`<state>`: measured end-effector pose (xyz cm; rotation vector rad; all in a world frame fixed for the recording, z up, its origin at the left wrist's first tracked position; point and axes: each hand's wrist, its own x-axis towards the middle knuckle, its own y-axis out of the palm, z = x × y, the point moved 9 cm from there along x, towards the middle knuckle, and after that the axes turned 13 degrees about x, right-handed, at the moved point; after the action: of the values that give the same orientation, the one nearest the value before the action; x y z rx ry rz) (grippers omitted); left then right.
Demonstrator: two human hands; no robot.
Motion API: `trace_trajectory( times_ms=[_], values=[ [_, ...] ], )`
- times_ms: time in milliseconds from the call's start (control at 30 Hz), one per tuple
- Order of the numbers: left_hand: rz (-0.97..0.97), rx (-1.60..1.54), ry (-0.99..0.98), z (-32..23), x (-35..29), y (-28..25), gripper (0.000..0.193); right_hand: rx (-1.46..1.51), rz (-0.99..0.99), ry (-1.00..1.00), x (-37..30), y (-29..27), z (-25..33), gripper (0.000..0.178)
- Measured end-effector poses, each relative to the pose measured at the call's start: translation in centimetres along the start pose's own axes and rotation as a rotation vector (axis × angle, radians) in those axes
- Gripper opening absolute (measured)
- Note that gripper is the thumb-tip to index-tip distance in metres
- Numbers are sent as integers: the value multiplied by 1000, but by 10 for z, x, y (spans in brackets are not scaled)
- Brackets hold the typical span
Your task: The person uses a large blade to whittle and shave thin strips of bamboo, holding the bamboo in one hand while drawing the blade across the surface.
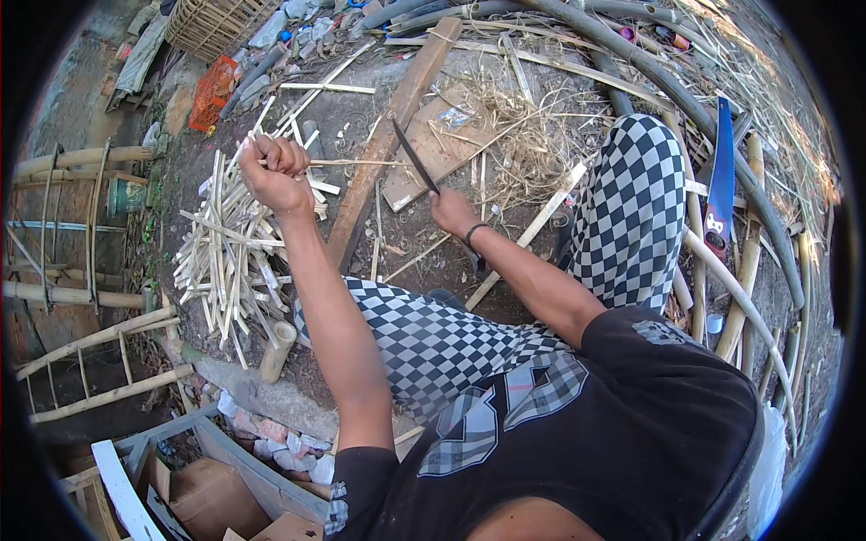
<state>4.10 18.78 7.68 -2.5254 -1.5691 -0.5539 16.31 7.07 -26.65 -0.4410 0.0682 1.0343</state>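
My left hand (276,171) is closed around the end of a thin bamboo sliver (361,163) that runs to the right. My right hand (451,213) grips a dark-bladed knife (415,157), whose blade meets the sliver's far end. Both arms stretch out over my knees in black-and-white checked trousers (622,216). A heap of split bamboo strips (230,257) lies on the ground just below my left hand.
A long wooden plank (388,135) and a flat board (442,144) lie on the dirt ahead. Long bamboo poles (713,126) and a blue-handled saw (720,180) are at the right. A bamboo frame (81,225) stands left, a woven basket (212,25) far back.
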Motion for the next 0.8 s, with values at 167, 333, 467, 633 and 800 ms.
trace_trajectory(
  times_ms=[167, 333, 467, 633, 800],
  values=[
    [-58, 12, -31, -4, -5, -9, 46, 66, 33, -260, -38, -23, 121, 32],
    [-111, 26, -18, -3, -3, -8, 44, 131, 14, -332, -38, -21, 112, 29],
    [-155, 24, -3, -2, 0, -20, 43, 153, 22, -293, -40, -17, 118, 27],
    [-139, 35, -32, -4, -4, -21, 43, 164, 60, -449, -61, -19, 167, 24],
    [-163, 39, -30, -3, 2, -22, 43, 148, -10, -295, -22, -2, 87, 26]
  ],
)
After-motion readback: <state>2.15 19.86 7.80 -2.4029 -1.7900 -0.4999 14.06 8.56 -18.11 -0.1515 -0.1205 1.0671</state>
